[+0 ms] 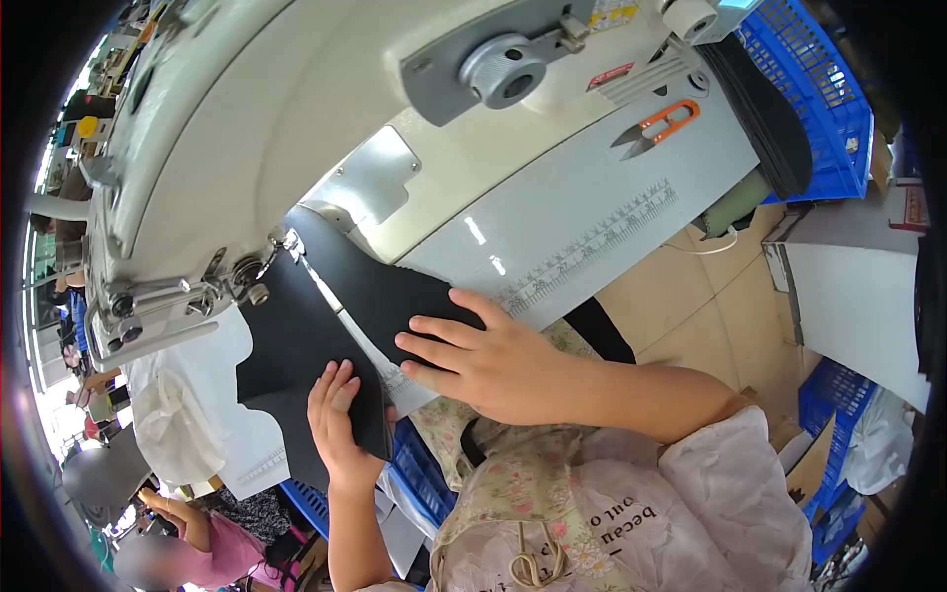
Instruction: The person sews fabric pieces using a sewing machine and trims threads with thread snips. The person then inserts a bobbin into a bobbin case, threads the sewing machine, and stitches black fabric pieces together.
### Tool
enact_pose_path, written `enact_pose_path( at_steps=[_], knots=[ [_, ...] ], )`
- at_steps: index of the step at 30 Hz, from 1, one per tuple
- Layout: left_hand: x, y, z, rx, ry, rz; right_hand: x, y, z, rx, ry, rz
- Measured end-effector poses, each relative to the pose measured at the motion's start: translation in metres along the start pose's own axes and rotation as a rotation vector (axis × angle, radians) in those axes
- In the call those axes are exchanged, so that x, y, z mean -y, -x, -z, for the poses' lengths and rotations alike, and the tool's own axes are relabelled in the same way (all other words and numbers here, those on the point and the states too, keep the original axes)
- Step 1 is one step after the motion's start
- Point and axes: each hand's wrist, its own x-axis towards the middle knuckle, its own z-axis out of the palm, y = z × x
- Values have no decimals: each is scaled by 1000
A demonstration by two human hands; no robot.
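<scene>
A black fabric piece (pixel 335 266) lies on the sewing machine's bed, its upper end under the presser foot (pixel 292 243). A narrow gap runs down from the foot between two black edges, showing the white bed. My right hand (pixel 483 360) rests flat on the right part of the fabric with its fingers spread. On the left part, my left hand (pixel 340 419) grips the lower edge, fingers on top and the thumb mostly hidden behind the fabric.
Orange-handled thread snips (pixel 659 128) lie on the bed beyond a printed ruler scale (pixel 592 242). Black pieces (pixel 760 118) hang by a blue crate (pixel 814 89). A white cloth (pixel 178 424) lies at left. Another person in a pink top (pixel 232 548) sits at lower left.
</scene>
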Motion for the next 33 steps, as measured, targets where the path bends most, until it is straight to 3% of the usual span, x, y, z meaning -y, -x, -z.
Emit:
enact_pose_path(
  at_steps=[8, 10, 15, 22, 33],
  knots=[
    [6, -2, -1, -89, 175, 165, -2, 4, -2, -55, -70, -11],
    [7, -8, 6, -10, 161, 65, -2, 3, -1, -64, -37, -2],
    [13, -14, 18, -29, 302, 49, 7, -4, 3, -9, 55, -23],
    [9, -23, 29, 89, 170, -68, 18, -16, 11, 62, 121, -60],
    [17, -27, 26, 22, 196, -69, 21, -27, 9, 79, 192, -51]
  ],
)
